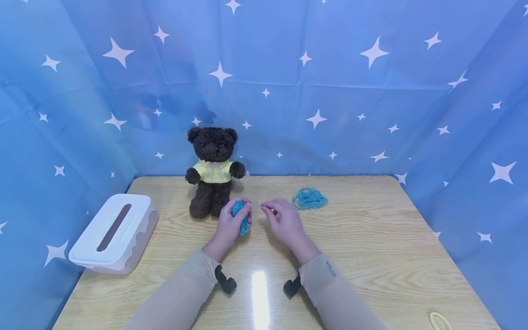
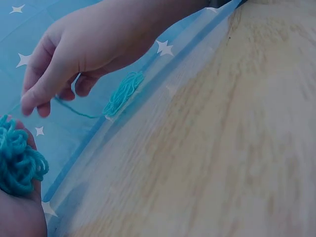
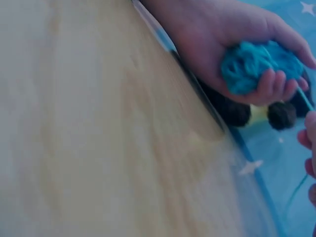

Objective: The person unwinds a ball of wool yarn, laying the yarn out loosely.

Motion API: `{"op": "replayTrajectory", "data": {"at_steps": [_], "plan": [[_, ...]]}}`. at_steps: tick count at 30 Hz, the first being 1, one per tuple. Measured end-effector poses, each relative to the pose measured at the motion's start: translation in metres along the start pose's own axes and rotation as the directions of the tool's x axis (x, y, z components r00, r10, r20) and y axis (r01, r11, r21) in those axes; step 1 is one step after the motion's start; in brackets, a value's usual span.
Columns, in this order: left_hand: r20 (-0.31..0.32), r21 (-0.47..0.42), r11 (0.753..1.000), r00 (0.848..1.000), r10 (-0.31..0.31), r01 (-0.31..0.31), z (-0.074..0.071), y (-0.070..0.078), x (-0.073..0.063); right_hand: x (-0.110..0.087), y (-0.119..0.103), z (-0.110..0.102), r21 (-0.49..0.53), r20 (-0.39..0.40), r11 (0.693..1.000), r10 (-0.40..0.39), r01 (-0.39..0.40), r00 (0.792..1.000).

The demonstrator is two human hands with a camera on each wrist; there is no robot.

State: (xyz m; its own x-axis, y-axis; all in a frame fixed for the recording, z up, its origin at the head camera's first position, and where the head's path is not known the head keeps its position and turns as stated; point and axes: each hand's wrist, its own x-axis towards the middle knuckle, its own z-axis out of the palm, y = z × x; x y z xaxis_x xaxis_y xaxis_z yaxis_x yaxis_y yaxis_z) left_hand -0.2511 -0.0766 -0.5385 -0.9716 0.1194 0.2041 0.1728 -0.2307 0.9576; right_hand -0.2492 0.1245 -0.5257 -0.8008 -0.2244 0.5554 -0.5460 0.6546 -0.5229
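A bundle of teal yarn point(image 3: 247, 66) lies in my left hand point(image 1: 233, 220), the fingers curled round it. From that bundle a strand runs across to my right hand point(image 1: 283, 222), which pinches it between thumb and fingertips, as the left wrist view shows. On the table behind the right hand is a loose looped pile of the same teal yarn point(image 1: 309, 198). The left wrist view shows a strand trailing from the right fingers to that pile point(image 2: 123, 94). Both hands are over the middle of the table, a short gap apart.
A dark brown teddy bear point(image 1: 212, 172) in a yellow hoodie sits behind the left hand. At the left edge stands a white lidded box point(image 1: 119, 233) with a slot in its top. A pale yellow ring point(image 1: 440, 321) lies at the table's front right. Starry blue curtains enclose the wooden table point(image 1: 371, 256).
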Motion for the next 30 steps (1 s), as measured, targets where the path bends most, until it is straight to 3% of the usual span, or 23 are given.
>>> {"op": "replayTrajectory", "data": {"at_steps": [8,13,23,27,30], "plan": [[0.0,-0.021,1.0,1.0,-0.006,0.006,-0.001,0.001,0.0,0.006,0.03,-0.03,0.018,-0.167,0.998,0.058,-0.056,0.984],[0.006,0.01,1.0,1.0,-0.007,0.007,-0.001,0.0,0.0,-0.001,0.053,-0.05,0.027,-0.218,0.987,0.158,-0.156,0.963],[-0.008,-0.024,0.999,1.0,-0.03,0.03,-0.001,0.0,0.0,-0.019,0.092,-0.084,-0.05,-0.214,0.949,0.295,-0.312,0.931],[-0.039,-0.008,1.0,0.999,-0.016,0.016,0.0,0.0,0.0,-0.027,0.108,-0.095,-0.102,-0.125,0.921,0.362,-0.375,0.924],[-0.054,0.006,1.0,0.998,-0.018,0.018,0.0,0.001,0.0,-0.032,0.119,-0.103,-0.164,-0.04,0.881,0.444,-0.445,0.895]]}}
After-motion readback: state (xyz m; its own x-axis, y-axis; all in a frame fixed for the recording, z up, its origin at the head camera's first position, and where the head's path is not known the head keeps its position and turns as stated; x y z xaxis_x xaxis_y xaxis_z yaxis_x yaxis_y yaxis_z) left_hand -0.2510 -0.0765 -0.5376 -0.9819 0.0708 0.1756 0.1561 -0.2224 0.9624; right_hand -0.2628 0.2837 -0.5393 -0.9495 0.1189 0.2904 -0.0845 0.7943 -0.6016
